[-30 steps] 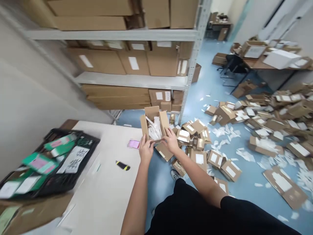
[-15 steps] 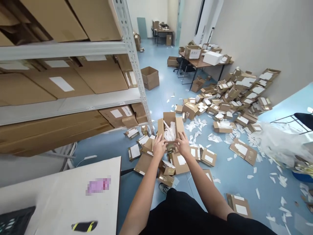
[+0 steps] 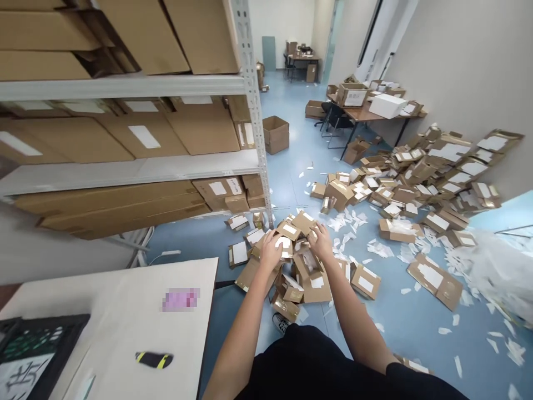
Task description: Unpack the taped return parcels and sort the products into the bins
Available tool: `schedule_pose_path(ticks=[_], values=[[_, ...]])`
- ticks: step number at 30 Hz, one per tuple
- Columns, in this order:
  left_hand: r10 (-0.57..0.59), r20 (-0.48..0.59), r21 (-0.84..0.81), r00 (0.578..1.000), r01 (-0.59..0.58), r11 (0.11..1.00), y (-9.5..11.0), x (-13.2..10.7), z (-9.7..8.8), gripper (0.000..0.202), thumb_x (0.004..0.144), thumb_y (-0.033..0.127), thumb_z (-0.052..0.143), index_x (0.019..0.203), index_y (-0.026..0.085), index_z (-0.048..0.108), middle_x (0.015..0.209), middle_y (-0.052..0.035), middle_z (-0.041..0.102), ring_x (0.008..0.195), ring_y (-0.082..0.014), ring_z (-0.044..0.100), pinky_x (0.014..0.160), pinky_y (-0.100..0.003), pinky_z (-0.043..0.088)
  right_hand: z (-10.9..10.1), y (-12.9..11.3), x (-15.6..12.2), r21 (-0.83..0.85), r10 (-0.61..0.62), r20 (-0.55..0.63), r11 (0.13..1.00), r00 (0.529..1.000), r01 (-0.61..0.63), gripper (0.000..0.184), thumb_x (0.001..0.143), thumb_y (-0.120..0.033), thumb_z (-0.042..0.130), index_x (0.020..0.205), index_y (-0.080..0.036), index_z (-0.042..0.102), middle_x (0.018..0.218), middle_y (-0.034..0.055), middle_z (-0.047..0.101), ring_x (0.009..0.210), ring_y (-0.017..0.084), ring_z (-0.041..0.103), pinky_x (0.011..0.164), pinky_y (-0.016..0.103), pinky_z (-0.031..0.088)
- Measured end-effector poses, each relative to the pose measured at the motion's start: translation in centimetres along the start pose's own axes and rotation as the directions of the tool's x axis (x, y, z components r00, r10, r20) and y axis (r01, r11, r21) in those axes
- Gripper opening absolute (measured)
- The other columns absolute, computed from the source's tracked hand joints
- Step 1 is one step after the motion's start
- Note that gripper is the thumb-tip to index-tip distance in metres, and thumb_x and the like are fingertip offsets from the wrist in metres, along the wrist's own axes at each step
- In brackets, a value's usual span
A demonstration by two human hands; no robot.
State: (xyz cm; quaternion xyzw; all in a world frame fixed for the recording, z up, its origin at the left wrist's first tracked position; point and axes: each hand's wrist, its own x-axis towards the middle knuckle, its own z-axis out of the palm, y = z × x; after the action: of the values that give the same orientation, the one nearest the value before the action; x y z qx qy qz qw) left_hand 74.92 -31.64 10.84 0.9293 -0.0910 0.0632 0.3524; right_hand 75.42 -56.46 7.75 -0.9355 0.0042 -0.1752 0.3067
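Observation:
Both my hands reach out over a heap of small cardboard boxes [image 3: 308, 278] on the blue floor. My left hand [image 3: 270, 248] and my right hand [image 3: 321, 240] grip a small brown cardboard box [image 3: 293, 229] between them, one on each side. The box is tipped over, with a white label facing up, and its opening is hidden. Fingers of both hands curl round its edges. Below the hands lie more labelled boxes and scraps of white paper [image 3: 345, 222].
A white table [image 3: 125, 322] stands at lower left with a black crate [image 3: 37, 350], a black-and-yellow cutter [image 3: 154, 360] and a pink item [image 3: 181, 299]. Metal shelving [image 3: 254, 111] full of cartons fills the left. Boxes pile along the right wall [image 3: 437, 172] by a desk [image 3: 370, 114].
The open box with white filling, held upright before, is now tipped over with its label up. My hands have dropped towards the floor heap. My view swung right from the table.

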Motion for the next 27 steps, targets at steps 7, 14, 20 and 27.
schedule_pose_path(ticks=[7,14,20,27], values=[[-0.112,-0.138,0.006,0.984,0.114,0.993,-3.5,-5.1,-4.7,0.039,0.093,0.02,0.059,0.129,0.026,0.072,0.151,-0.0082,0.06,0.143,-0.0287,0.052,0.123,-0.05,0.043,3.7,-7.6,2.1,0.159,-0.206,0.075,0.968,0.976,0.193,0.037,0.092,-0.029,0.057,0.125,-0.02,0.071,0.148,0.0146,0.059,0.145,0.034,0.044,0.121,0.059,0.039],[-0.297,-0.326,0.02,0.897,0.32,0.947,-8.0,-12.8,-9.9,0.038,0.093,0.021,0.06,0.13,0.025,0.07,0.151,-0.0088,0.059,0.142,-0.0267,0.053,0.122,-0.048,0.044,9.3,-17.3,0.8,0.337,-0.461,0.24,0.865,0.854,0.372,0.038,0.093,-0.027,0.058,0.128,-0.019,0.071,0.148,0.0147,0.059,0.143,0.032,0.047,0.122,0.055,0.039],[-0.464,-0.506,-0.004,0.728,0.535,0.845,-10.0,-23.1,-13.4,0.04,0.094,0.021,0.06,0.132,0.025,0.068,0.152,-0.0091,0.058,0.142,-0.0274,0.052,0.121,-0.051,0.045,14.6,-26.3,-4.5,0.528,-0.678,0.334,0.71,0.655,0.466,0.041,0.091,-0.027,0.059,0.13,-0.019,0.07,0.146,0.0146,0.061,0.139,0.033,0.052,0.119,0.056,0.042],[-0.542,-0.718,-0.067,0.437,0.732,0.678,-8.8,-40.1,-17.8,0.044,0.095,0.025,0.06,0.138,0.028,0.064,0.153,-0.0088,0.056,0.144,-0.0291,0.05,0.121,-0.052,0.045,15.9,-38.5,-18.3,0.729,-0.889,0.306,0.448,0.339,0.517,0.048,0.092,-0.028,0.059,0.139,-0.018,0.065,0.149,0.0169,0.058,0.142,0.033,0.05,0.121,0.055,0.042]])
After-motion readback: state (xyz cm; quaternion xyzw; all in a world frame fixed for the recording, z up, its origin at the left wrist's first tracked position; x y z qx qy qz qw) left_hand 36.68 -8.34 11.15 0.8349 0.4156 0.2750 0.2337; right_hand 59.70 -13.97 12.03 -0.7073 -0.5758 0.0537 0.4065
